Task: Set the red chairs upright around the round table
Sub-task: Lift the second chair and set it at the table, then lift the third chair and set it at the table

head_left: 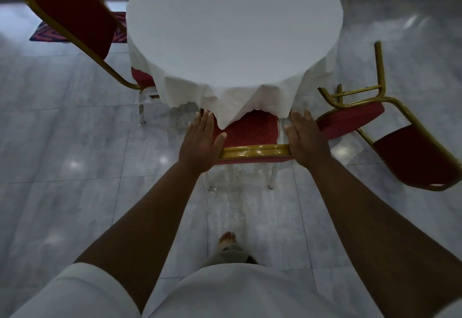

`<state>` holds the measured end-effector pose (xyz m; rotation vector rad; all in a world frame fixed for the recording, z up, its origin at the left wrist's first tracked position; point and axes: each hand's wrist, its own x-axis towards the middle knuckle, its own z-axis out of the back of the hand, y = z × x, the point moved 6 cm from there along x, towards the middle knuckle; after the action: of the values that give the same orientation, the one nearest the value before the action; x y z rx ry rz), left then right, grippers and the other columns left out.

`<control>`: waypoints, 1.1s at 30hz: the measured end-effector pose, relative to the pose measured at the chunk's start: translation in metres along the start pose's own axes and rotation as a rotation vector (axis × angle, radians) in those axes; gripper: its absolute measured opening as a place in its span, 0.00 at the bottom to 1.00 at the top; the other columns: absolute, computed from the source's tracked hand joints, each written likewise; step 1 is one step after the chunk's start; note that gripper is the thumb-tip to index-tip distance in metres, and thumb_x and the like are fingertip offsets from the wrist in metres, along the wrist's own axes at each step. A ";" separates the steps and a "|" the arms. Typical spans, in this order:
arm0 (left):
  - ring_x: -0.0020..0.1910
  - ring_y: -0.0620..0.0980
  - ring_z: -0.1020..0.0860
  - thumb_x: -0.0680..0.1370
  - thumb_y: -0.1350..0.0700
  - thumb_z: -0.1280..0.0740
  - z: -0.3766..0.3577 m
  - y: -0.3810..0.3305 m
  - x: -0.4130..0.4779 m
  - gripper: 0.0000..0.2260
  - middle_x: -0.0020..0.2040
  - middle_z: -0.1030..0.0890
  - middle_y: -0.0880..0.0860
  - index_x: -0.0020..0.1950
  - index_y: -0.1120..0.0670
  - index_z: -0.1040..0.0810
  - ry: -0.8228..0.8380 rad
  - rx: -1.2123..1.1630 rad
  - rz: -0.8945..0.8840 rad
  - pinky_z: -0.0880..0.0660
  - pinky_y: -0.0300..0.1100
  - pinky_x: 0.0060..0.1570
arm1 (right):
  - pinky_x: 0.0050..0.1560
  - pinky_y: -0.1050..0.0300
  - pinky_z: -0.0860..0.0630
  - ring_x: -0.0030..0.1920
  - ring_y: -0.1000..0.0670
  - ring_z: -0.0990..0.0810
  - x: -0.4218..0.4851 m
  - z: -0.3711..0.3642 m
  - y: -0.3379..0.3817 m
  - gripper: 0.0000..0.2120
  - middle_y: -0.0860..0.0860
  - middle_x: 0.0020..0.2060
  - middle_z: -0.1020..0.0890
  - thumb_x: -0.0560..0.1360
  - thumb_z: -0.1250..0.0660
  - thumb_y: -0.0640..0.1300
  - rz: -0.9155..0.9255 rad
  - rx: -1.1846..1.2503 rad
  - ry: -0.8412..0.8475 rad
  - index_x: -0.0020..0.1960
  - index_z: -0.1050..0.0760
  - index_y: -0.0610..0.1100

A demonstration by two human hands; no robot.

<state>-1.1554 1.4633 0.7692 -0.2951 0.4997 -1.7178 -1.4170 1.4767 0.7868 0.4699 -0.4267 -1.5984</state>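
Standing upright at the near edge of the round surface (235,25), the near chair (250,131) has its red seat tucked partly under the white cloth (225,97). Both hands rest flat on the gold top rail of its back, fingers straight and uncurled: the left hand (203,140) on the left end, the right hand (306,140) on the right end. Just right of it, a second chair (370,127) lies tipped on the floor (75,130), legs pointing up and far. At the far left, a third chair (75,15) stands with its seat under the cloth. A patterned rug (47,33) lies behind it.
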 end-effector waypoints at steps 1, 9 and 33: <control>0.78 0.52 0.57 0.78 0.39 0.53 0.000 0.000 0.001 0.34 0.79 0.51 0.56 0.78 0.58 0.53 0.039 0.028 -0.003 0.56 0.53 0.76 | 0.74 0.42 0.44 0.77 0.43 0.49 0.000 0.001 0.001 0.30 0.44 0.74 0.36 0.77 0.55 0.59 0.006 0.003 0.008 0.73 0.40 0.43; 0.78 0.54 0.54 0.77 0.33 0.57 0.016 -0.051 0.019 0.37 0.79 0.49 0.57 0.77 0.58 0.51 0.099 0.114 -0.116 0.54 0.53 0.76 | 0.73 0.41 0.43 0.76 0.42 0.47 -0.024 0.037 -0.020 0.33 0.40 0.70 0.32 0.77 0.55 0.63 -0.081 -0.053 -0.048 0.67 0.35 0.39; 0.78 0.53 0.56 0.71 0.27 0.62 -0.247 -0.539 -0.009 0.46 0.79 0.51 0.56 0.78 0.58 0.51 0.367 0.238 -0.800 0.59 0.51 0.74 | 0.76 0.45 0.51 0.77 0.41 0.52 -0.280 0.284 -0.419 0.32 0.40 0.75 0.38 0.80 0.50 0.59 -0.681 -0.183 -0.400 0.74 0.41 0.37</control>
<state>-1.7321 1.5920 0.8140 0.0116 0.4612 -2.6134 -1.9044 1.7872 0.8158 0.1488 -0.4372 -2.3867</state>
